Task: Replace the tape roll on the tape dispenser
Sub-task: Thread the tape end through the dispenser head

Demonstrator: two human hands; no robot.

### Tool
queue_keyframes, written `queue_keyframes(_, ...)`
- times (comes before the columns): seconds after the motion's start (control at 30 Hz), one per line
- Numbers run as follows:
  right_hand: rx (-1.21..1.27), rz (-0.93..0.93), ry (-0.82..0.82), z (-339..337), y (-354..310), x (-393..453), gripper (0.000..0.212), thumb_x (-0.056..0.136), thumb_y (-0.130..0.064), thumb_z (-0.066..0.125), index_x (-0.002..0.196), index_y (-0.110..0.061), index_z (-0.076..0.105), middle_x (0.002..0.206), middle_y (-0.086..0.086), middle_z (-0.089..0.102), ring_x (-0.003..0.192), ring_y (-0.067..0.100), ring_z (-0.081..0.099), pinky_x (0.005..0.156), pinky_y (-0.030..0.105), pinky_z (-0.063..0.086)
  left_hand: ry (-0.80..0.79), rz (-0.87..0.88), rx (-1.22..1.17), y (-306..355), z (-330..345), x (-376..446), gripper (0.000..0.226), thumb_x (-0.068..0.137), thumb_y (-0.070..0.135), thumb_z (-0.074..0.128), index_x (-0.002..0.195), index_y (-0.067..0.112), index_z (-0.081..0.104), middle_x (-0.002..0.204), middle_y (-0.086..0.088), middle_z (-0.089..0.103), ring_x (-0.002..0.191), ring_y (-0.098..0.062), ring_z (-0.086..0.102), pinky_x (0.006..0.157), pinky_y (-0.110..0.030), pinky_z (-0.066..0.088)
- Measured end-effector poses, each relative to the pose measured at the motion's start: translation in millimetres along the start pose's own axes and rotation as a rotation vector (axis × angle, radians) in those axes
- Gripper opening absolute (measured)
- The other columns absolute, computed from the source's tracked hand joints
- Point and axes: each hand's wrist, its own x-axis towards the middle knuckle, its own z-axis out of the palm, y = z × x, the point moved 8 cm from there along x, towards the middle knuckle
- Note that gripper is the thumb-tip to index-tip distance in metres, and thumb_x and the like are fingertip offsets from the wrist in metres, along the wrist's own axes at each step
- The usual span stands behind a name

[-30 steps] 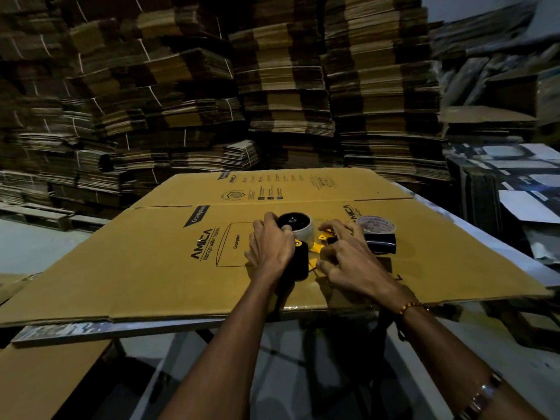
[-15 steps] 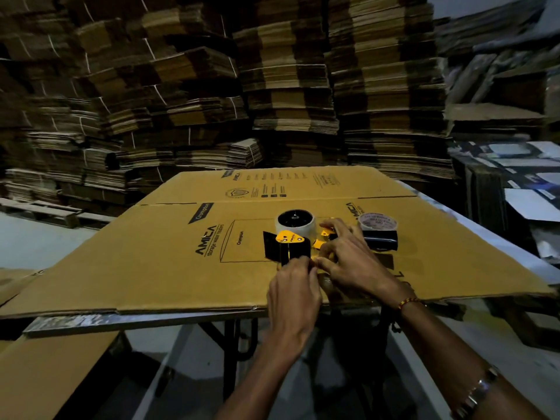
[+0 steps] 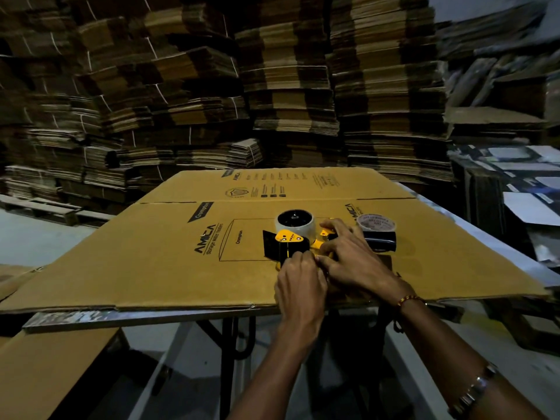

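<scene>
A yellow and black tape dispenser (image 3: 288,242) lies on its side on a flattened cardboard box (image 3: 151,253). A white tape roll (image 3: 295,225) sits on its hub at the far end. My left hand (image 3: 301,278) has its fingers curled at the dispenser's near end, where they seem to pinch something too small to make out. My right hand (image 3: 348,256) lies over the dispenser's handle side, fingers spread and pressing down. A second tape roll (image 3: 375,224) stands on a dark object just to the right.
The box covers a table (image 3: 91,316) with a metal front edge and black legs. Tall stacks of flattened cartons (image 3: 272,86) fill the background. More cardboard (image 3: 45,368) lies low at the left, and printed sheets (image 3: 515,177) are piled at the right.
My left hand left the white roll, came round to the dispenser's near end and stayed there. The dispenser's black and yellow front is now uncovered. My right hand hardly moved.
</scene>
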Motion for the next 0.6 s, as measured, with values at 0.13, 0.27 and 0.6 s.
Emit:
queue_keyframes(0.13,-0.027,-0.003,-0.022,-1,0,1,0.023,0.097,-0.034,0.06,0.103,-0.021,0.078,0.16,-0.007,0.025,0.143,0.027,0.019,0.113,0.046,0.032,0.016,0.01,0.022,1,0,0,0.007,0.081,0.01,0.074,0.085,0.01,0.069,0.081,-0.009,0.069,0.071,-0.027,0.065,0.055,-0.029,0.035)
queue_keyframes(0.27,-0.056,-0.029,-0.035,-2,-2,-2,0.026,0.095,-0.031,0.053,0.103,-0.026,0.077,0.161,-0.009,0.024,0.144,0.028,0.017,0.114,0.046,0.03,0.059,0.077,0.02,1,0,3,0.004,0.082,0.007,0.072,0.083,0.01,0.07,0.078,-0.01,0.07,0.068,-0.03,0.065,0.052,-0.029,0.032)
queue_keyframes(0.6,-0.097,-0.053,-0.031,0,0,-3,0.024,0.095,-0.028,0.054,0.108,-0.031,0.074,0.162,-0.008,0.022,0.148,0.031,0.013,0.117,0.053,0.027,0.006,0.117,-0.09,-12,4,10,0.011,0.096,0.013,0.058,0.094,0.017,0.068,0.087,-0.005,0.071,0.076,-0.027,0.065,0.059,-0.039,0.049)
